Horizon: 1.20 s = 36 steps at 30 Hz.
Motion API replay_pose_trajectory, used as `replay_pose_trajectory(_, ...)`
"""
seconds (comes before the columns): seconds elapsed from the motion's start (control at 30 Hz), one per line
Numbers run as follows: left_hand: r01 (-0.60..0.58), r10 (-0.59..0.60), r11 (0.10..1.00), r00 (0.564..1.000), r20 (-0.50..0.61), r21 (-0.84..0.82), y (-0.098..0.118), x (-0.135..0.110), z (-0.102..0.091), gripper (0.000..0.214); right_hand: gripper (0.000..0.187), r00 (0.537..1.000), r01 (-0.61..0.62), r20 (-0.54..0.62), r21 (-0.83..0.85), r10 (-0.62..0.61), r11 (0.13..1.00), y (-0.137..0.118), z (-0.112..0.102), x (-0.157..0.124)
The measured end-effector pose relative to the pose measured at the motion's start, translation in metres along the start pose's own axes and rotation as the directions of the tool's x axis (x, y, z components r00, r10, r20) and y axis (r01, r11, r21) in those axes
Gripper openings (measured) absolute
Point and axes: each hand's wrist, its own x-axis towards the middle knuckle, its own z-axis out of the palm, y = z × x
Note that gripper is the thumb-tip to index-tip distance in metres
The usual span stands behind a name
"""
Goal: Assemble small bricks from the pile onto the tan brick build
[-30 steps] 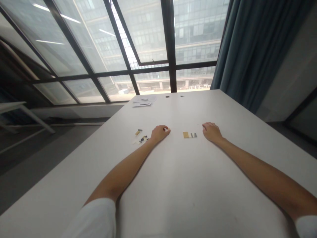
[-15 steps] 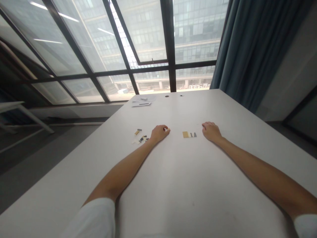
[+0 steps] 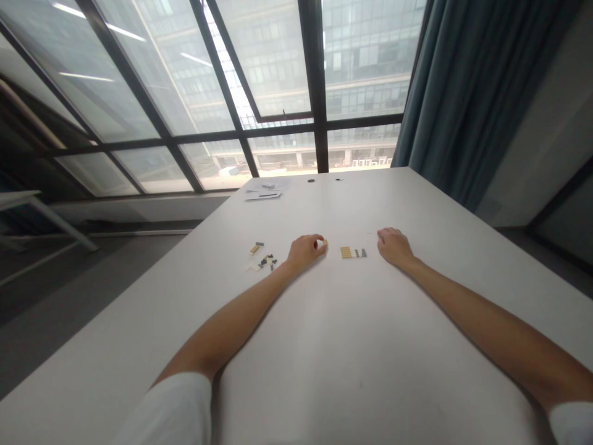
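Observation:
My left hand (image 3: 306, 250) pinches a small tan toy brick (image 3: 325, 243) between thumb and fingertips, just above or on the table; the brick is too small to make out fully. To the right of it lies a tan studded plate (image 3: 345, 252), with a few narrow white and grey bricks (image 3: 358, 253) in a row against or close to its right side. My right hand (image 3: 393, 245) rests on the tabletop to the right of that row, fingers loosely extended and nothing visible in them.
Several loose small bricks (image 3: 265, 262) in black, grey and white lie left of my left hand. Behind them are a tan piece (image 3: 254, 250) and a grey one (image 3: 260, 243). Papers (image 3: 263, 195) sit on the white table (image 3: 296, 346) at the far left, before a window.
My left hand has moved right, away from the loose pile and closer to the tan plate, with the tan toy brick in its fingertips. The right hand stays in place.

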Motion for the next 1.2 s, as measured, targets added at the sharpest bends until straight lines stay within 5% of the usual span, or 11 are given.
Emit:
replay_pose_trajectory(0.23, -0.182, 0.182, 0.983, 0.983, 0.000, -0.038, 0.035, -0.013, 0.000, 0.028, 0.034, 0.977, 0.038, -0.214, 0.142, -0.007, 0.989, -0.006, -0.005, 0.000)
replay_pose_trajectory(0.43, -0.257, 0.257, 0.966, 0.966, 0.015, -0.021, 0.046, -0.023, 0.010, 0.027, 0.027, 0.906, 0.312, -0.354, 0.183, -0.234, 0.932, -0.025, -0.023, -0.008)
replay_pose_trajectory(0.6, -0.287, 0.285, 0.958, 0.958, -0.041, -0.027, 0.043, -0.023, 0.012, 0.027, 0.023, 0.759, 0.639, -0.307, 0.184, -0.573, 0.747, -0.046, -0.032, -0.021)
replay_pose_trajectory(0.73, -0.313, 0.309, 0.949, 0.947, -0.087, -0.038, 0.045, -0.024, 0.013, 0.025, 0.027, 0.672, 0.737, -0.297, 0.175, -0.678, 0.653, -0.052, -0.031, -0.025)
replay_pose_trajectory(1.2, -0.402, 0.399, 0.915, 0.914, -0.069, -0.029, 0.044, -0.027, 0.013, 0.030, 0.016, 0.651, 0.753, -0.343, 0.179, -0.677, 0.633, -0.061, -0.035, -0.027)
